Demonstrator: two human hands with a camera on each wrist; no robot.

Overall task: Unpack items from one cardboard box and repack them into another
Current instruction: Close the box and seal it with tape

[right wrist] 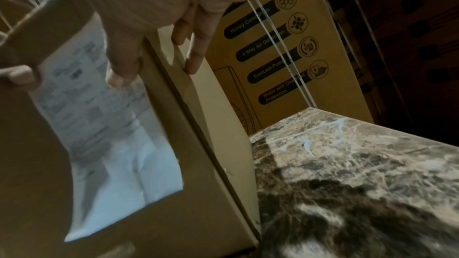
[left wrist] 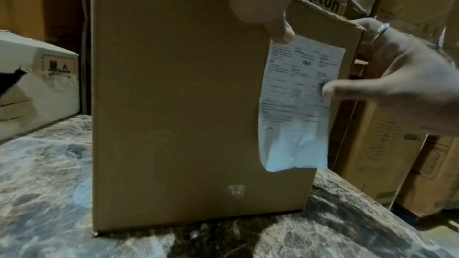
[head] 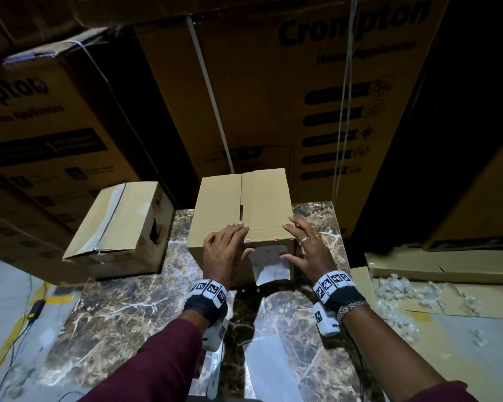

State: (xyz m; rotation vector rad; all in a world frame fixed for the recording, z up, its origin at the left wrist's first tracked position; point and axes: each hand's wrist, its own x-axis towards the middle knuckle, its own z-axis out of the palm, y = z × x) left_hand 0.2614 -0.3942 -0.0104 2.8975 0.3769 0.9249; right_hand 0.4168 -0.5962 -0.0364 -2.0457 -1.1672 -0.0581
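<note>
Head view: closed plain brown cardboard box (head: pixel 241 210) stands on brown marble tabletop (head: pixel 122 309). Left hand (head: pixel 222 252) and right hand (head: pixel 308 248) lie spread over its near top edge, fingers straight, gripping nothing; thumbs touch white paper label (head: pixel 270 264) on front face.

Closed box (head: pixel 241 207) on surface (head: pixel 122 303); second box (head: pixel 119 224) left of it; big cartons (head: pixel 273 91) behind.
</note>
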